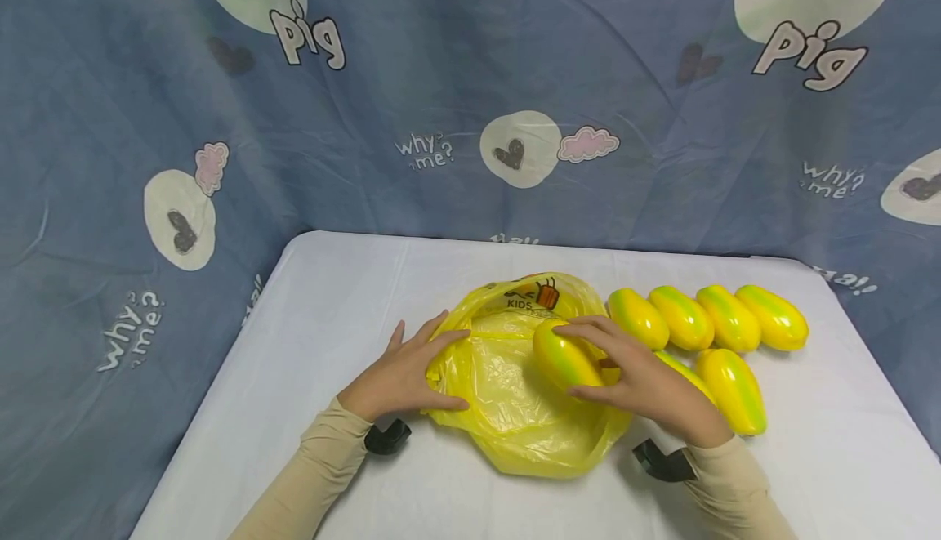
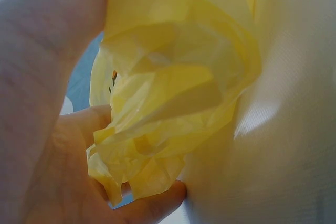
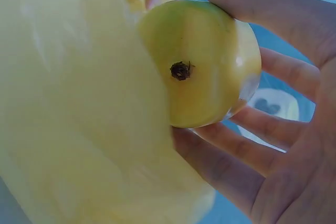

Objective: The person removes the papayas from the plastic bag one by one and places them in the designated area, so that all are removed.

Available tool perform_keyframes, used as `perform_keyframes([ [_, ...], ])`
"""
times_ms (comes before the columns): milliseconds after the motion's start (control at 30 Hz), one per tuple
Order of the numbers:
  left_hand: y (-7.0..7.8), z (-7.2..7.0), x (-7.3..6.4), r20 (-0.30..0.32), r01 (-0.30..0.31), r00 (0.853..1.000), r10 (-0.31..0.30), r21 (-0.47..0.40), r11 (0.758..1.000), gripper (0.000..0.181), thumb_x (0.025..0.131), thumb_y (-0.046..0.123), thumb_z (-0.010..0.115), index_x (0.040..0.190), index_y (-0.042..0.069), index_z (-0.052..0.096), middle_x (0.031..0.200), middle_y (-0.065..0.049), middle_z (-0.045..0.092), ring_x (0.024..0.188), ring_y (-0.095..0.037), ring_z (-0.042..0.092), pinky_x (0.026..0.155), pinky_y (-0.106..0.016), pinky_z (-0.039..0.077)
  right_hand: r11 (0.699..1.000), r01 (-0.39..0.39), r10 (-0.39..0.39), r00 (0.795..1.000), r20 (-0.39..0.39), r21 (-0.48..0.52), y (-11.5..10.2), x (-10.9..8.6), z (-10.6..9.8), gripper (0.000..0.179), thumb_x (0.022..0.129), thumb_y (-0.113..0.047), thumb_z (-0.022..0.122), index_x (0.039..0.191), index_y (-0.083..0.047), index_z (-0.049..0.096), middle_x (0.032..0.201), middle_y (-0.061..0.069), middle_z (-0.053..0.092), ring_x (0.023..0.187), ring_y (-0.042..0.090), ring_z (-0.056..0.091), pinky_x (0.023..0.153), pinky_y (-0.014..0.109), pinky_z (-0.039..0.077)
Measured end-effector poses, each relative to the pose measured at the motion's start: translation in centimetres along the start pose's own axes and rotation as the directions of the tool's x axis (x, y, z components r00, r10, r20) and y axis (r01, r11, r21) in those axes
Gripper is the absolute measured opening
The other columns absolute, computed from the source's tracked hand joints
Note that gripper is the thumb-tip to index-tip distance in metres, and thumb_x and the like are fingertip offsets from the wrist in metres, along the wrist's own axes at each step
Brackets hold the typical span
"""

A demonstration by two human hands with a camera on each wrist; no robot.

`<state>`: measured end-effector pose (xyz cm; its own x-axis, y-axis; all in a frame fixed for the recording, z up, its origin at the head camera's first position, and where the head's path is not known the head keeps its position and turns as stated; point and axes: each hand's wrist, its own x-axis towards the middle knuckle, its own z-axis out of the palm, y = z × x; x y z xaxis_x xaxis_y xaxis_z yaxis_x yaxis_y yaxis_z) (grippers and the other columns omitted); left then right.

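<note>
A yellow plastic bag (image 1: 507,442) lies with its mouth spread wide. At its left side my left hand (image 1: 408,372) holds the rim, thumb and fingers reaching over it; crumpled plastic (image 2: 152,145) hangs between them in the left wrist view. My right hand (image 1: 632,368) grips a yellow-green mango (image 1: 562,356) over the right part of the bag's mouth. The right wrist view shows the dark stem end of that mango (image 3: 199,72), with thumb and fingers around it and the bag covering its left side.
Several more mangoes (image 1: 684,319) lie in a row right of the bag. Nearer stand two others, one mango (image 1: 733,389) in plain view and one partly behind my right hand. A printed blue curtain (image 1: 441,58) hangs behind the white table (image 1: 353,295).
</note>
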<state>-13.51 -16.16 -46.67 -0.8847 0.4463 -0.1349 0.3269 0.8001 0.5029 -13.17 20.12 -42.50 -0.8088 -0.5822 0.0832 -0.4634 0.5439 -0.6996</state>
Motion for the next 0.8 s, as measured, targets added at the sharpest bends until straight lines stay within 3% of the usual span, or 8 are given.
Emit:
perform_keyframes([
  [533,0.1,0.0,0.1,0.003,0.002,1.0,-0.002,0.001,1.0,0.101,0.074,0.07,0.081,0.159,0.033,0.04,0.175,-0.006,0.017,0.157,-0.031,0.032,0.128,-0.067,-0.004,0.998,-0.044,0.034,0.985,-0.166,-0.053,1.0,-2.0,-4.1,0.075,0.086,-0.023,0.086,0.151,-0.029,0.049,0.151,0.003,0.05,0.132,0.021,0.052,0.089,0.039,0.064],
  [633,0.1,0.0,0.1,0.005,0.002,1.0,-0.002,0.002,1.0,0.101,0.074,0.07,0.081,0.159,0.033,0.04,0.175,-0.006,0.016,0.157,-0.031,0.032,0.128,-0.067,-0.004,0.996,-0.053,0.038,0.978,-0.203,-0.066,1.2,-2.5,-4.8,0.078,0.085,-0.021,0.087,0.152,-0.029,0.049,0.151,0.003,0.051,0.13,0.012,0.052,0.089,0.038,0.064],
  [800,0.1,-0.1,0.1,0.005,0.003,1.0,-0.003,0.005,1.0,0.102,0.074,0.07,0.081,0.159,0.033,0.04,0.175,-0.006,0.017,0.157,-0.031,0.033,0.128,-0.067,-0.004,0.995,-0.078,0.059,0.964,-0.258,-0.064,1.4,-3.5,-5.9,0.08,0.082,-0.018,0.089,0.152,-0.029,0.05,0.15,0.001,0.053,0.126,-0.01,0.046,0.09,0.018,0.059],
])
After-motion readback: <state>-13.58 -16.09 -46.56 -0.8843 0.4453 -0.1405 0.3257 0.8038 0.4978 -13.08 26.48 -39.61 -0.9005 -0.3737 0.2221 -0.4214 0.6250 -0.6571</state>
